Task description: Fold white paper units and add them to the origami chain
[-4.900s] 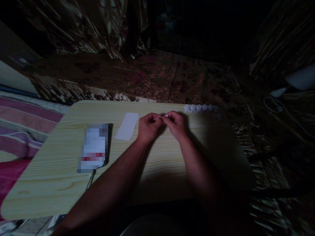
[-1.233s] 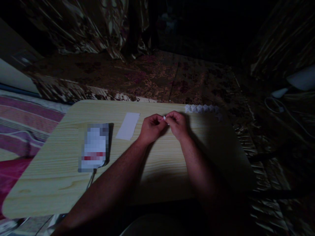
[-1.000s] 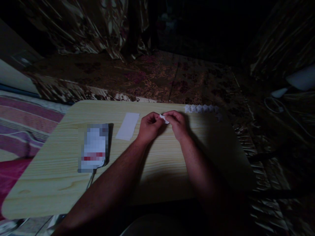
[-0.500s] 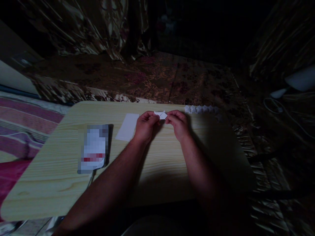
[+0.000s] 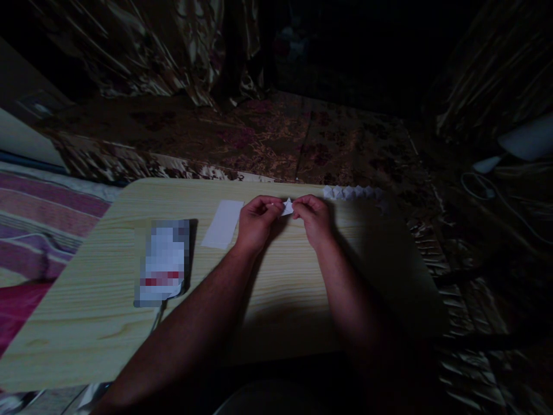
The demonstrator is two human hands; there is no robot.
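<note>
A small white folded paper piece [image 5: 287,207] is pinched between the fingertips of both hands, just above the far middle of a light wooden table [image 5: 108,323]. My left hand [image 5: 256,223] grips its left end with curled fingers. My right hand [image 5: 314,220] grips its right end the same way. A white paper strip [image 5: 223,223] lies flat on the table just left of my left hand.
A row of several small folded white paper pieces [image 5: 352,192] lies at the table's far right edge. A phone [image 5: 163,262] with a cable lies at the left. Patterned dark fabric surrounds the table; striped cloth [image 5: 38,213] lies at the left.
The folded paper was worked between my fingertips, pulled out wider half a second ago, and now shows as a smaller pointed piece. Both hands stayed at the same spot.
</note>
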